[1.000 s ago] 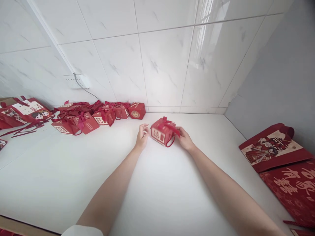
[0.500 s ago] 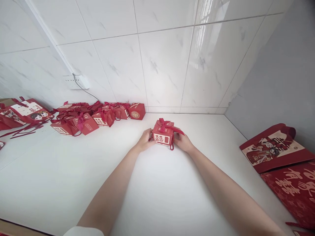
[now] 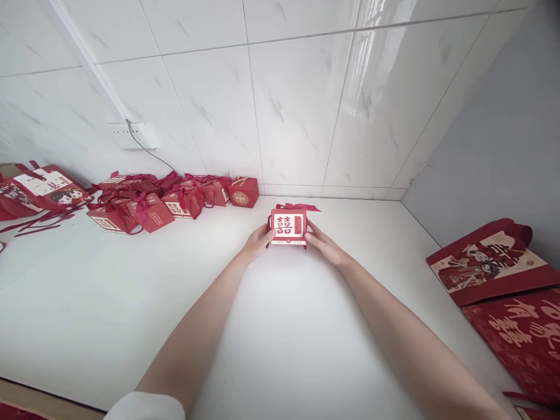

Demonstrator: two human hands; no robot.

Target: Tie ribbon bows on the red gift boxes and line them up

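Note:
Between my two hands is a small red gift box (image 3: 289, 225) with a cream label, a red double-happiness character and a ribbon bow on the side away from me. My left hand (image 3: 257, 241) grips its left side, thumb at the lower front corner. On the right side, my right hand (image 3: 324, 243) presses the opposite edge, thumb on the front corner. The labelled face is tilted up towards me. Cord ends hang below the box at both sides. The fingers behind the box are partly hidden.
Several red gift boxes with bows (image 3: 151, 211) lie clustered along the tiled wall at left, ending in a box with a round gold emblem (image 3: 244, 192). Red gift bags (image 3: 55, 185) sit at far left, others (image 3: 490, 262) at right. A cable runs from a wall socket (image 3: 131, 135).
The gift box has tipped back, so its labelled front now faces me and its bowed top has turned away. Both hands have kept hold of its sides.

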